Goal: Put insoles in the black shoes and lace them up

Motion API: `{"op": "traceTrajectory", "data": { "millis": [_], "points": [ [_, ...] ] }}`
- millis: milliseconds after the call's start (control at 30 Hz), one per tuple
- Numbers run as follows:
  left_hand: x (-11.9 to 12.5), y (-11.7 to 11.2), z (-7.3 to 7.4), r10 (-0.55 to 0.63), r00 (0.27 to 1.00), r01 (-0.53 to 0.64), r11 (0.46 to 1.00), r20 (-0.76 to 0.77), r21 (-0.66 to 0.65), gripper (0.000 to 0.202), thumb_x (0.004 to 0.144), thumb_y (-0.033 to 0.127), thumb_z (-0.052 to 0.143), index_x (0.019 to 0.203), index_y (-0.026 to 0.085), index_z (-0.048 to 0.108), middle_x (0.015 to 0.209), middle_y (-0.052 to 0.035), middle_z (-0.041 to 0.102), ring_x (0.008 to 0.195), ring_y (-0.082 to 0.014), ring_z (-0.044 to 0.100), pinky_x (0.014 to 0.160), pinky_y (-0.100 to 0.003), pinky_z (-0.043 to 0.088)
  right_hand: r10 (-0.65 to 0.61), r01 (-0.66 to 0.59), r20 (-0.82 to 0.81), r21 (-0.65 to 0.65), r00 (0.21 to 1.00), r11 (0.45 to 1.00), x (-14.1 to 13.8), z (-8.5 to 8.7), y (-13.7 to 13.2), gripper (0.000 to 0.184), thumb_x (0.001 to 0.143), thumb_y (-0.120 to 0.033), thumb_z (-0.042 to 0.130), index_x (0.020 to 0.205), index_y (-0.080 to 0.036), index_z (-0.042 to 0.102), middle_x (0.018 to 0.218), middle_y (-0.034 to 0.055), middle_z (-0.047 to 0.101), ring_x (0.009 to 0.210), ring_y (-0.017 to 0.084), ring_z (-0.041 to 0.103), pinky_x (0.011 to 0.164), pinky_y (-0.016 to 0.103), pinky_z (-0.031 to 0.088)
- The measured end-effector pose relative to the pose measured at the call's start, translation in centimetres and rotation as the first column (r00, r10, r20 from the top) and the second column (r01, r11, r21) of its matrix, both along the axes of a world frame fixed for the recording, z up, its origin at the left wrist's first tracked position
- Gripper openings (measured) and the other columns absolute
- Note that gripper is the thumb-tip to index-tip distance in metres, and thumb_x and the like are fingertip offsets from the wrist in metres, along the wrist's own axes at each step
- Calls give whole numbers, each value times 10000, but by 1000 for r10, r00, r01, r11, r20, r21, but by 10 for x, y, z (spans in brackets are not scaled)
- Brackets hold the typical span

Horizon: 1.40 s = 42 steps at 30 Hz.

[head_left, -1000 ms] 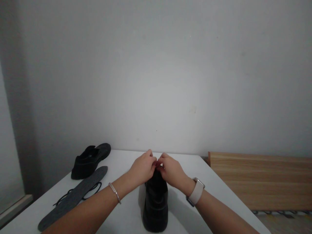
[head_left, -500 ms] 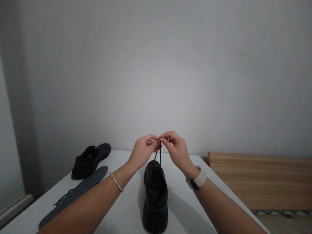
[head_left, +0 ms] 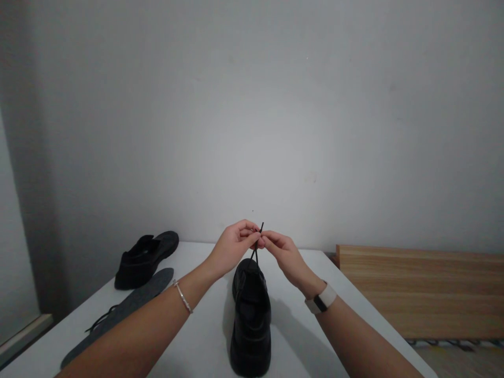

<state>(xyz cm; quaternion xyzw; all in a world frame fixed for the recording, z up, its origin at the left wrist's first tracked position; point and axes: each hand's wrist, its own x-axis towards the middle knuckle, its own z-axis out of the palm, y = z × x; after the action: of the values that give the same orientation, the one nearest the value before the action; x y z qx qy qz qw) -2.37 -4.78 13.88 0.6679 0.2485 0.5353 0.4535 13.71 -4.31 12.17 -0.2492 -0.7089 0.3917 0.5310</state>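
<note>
Head cam POV, looking across the table at the wall

So it's one head-worn cam, perched above the near side of the white table (head_left: 197, 346), facing forward and tipped down a bit. The wall (head_left: 252, 131) fills most of the upper frame. Both forearms come in from the bottom edge, with the left hand (head_left: 230, 249) and right hand (head_left: 286, 257) in the lower middle, pretty close up. The centre shoe (head_left: 252, 336) is seen from above its heel.

black shoe (head_left: 252, 336), black lace (head_left: 256, 254), seemingly dark grey insole (head_left: 137, 300)
</note>
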Motion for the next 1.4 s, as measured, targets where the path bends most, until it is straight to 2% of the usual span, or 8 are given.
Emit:
{"op": "traceTrajectory", "data": {
  "millis": [167, 267, 433, 667, 967, 1167, 1267, 1400],
  "points": [
    [-2, -4, 1, -19, 999, 20, 1000, -36, 13, 304, 771, 335, 708, 983, 148, 597, 739, -26, 709, 759, -163, 671, 790, -322, 519, -48, 46, -53, -39, 997, 998, 3, 1, -3, 276, 781, -458, 705, 761, -188, 660, 769, 4, 648, 802, 161, 574, 838, 321, 448],
    [-10, 0, -5, 39, 996, -39, 999, -78, 1, 327, 767, 354, 704, 1001, 138, 630, 761, -33, 704, 783, -162, 650, 832, -326, 491, -122, 117, -95, -54, 988, 992, 6, -6, 0, 275, 784, -461, 704, 798, -197, 629, 789, -5, 620, 801, 148, 551, 825, 309, 432],
    [-34, 12, -29, 85, 991, -104, 974, -101, -201, 320, 757, 453, 703, 841, 156, 616, 830, -47, 674, 875, -181, 628, 854, -338, 470, -158, 126, -105, -257, 982, 958, 13, -26, 1, 352, 772, -535, 690, 833, -213, 560, 1001, 34, 608, 981, 189, 567, 834, 341, 455],
    [-36, 7, -45, -112, 993, 93, 934, -37, -344, 354, 792, 492, 691, 831, 169, 552, 917, -52, 619, 936, -190, 598, 787, -328, 488, -88, 72, -21, -409, 996, 910, 12, -30, -11, 460, 685, -609, 736, 795, -212, 531, 1086, 52, 584, 1086, 233, 577, 805, 365, 510],
    [-34, 6, -44, -144, 987, 114, 936, -68, -332, 399, 751, 521, 739, 838, 166, 578, 880, -40, 633, 849, -167, 620, 809, -320, 470, -103, 74, -54, -396, 993, 915, 11, -29, -10, 437, 685, -579, 744, 785, -195, 561, 1074, 56, 592, 903, 193, 613, 713, 348, 539],
    [-39, 3, -36, -107, 994, 109, 962, 20, -250, 407, 795, 543, 693, 873, 177, 533, 857, -53, 694, 855, -187, 664, 893, -378, 487, -242, 232, -33, -180, 970, 956, 19, -29, -2, 327, 791, -513, 667, 805, -195, 591, 916, 44, 687, 796, 151, 552, 710, 290, 400],
    [-42, 1, -30, -118, 988, 139, 965, 104, -221, 391, 805, 516, 697, 897, 188, 505, 755, -11, 685, 793, -175, 676, 908, -392, 499, -251, 240, -73, -137, 965, 961, 23, -25, -2, 277, 844, -477, 619, 826, -203, 581, 786, 11, 675, 769, 145, 528, 731, 291, 359],
    [-48, 5, -33, -39, 983, 72, 980, 177, -183, 392, 783, 488, 732, 898, 184, 512, 629, 56, 603, 659, -114, 612, 867, -346, 516, -247, 223, -167, -150, 955, 963, 31, -27, 1, 293, 797, -482, 674, 807, -202, 588, 684, -18, 603, 653, 133, 457, 670, 289, 335]
  ]
}}
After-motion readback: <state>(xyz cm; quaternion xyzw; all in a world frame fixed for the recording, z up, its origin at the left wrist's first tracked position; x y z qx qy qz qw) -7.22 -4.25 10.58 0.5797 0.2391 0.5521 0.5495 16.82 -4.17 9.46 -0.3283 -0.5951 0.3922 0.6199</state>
